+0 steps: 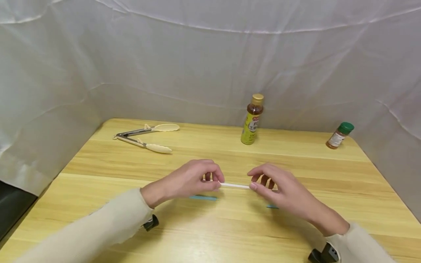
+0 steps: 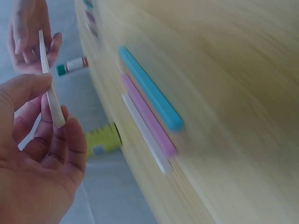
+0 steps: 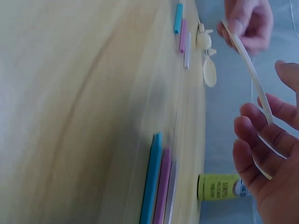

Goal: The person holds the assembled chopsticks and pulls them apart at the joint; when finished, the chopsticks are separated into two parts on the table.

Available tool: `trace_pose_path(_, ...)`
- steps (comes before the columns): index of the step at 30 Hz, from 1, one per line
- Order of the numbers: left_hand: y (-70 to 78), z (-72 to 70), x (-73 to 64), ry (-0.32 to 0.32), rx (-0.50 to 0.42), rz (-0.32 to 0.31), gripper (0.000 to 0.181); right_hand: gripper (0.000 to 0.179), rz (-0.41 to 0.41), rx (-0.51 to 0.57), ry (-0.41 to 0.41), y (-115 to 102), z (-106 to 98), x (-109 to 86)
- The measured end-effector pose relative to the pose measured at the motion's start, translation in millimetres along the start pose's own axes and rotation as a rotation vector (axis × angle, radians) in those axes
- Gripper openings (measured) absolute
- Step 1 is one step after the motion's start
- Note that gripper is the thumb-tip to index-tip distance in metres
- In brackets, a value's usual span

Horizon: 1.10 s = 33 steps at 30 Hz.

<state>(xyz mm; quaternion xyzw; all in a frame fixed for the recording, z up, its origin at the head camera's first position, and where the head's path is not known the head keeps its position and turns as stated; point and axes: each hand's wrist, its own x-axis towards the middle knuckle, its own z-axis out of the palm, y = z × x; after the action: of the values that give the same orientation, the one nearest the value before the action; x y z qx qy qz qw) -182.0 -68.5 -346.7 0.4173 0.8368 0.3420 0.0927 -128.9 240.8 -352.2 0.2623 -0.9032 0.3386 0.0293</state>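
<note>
My left hand (image 1: 194, 179) pinches one end of a thin white stick (image 1: 235, 185) between thumb and fingers, above the table. The stick spans the gap to my right hand (image 1: 289, 190). In the right wrist view the stick, slightly bowed, reaches my right fingers (image 3: 261, 140), while that thumb stands apart from them. Beneath the hands lie two sets of sticks. The left wrist view shows a blue stick (image 2: 152, 88), a pink stick (image 2: 148, 115) and a white stick (image 2: 146, 133) side by side. A similar blue, pink and white set includes a blue stick (image 3: 152, 177) near my right hand.
Tongs (image 1: 144, 138) lie spread at the back left of the wooden table (image 1: 210, 233). A yellow-labelled bottle with a gold cap (image 1: 252, 120) stands at the back middle. A small green-capped jar (image 1: 340, 135) is at the back right. Pale cloth (image 1: 197, 65) hangs behind.
</note>
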Motion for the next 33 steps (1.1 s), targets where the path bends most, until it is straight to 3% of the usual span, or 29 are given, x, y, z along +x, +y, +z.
trace_pose_path(5, 11.9, 6.6, 6.9, 0.007, -0.013, 0.034, 0.006, 0.013, 0.049, 0.01, -0.013, -12, 2, -7.0)
trace_pose_path(9, 16.8, 6.9, 6.7, 0.023, -0.024, 0.04, 0.006, 0.002, 0.017, 0.027, 0.026, -16, 5, -9.8)
trace_pose_path(20, 27.2, 21.7, 9.9, 0.059, -0.097, -0.001, 0.011, 0.013, -0.065, 0.037, 0.128, -16, 14, -11.3)
trace_pose_path(26, 32.7, 31.9, 10.8, 0.107, -0.033, -0.029, 0.008, 0.017, -0.079, 0.028, 0.153, -17, 18, -11.1)
trace_pose_path(33, 34.9, 37.9, 8.2, 0.185, 0.046, 0.042, 0.008, 0.012, -0.084, 0.004, 0.165, -18, 15, -11.7)
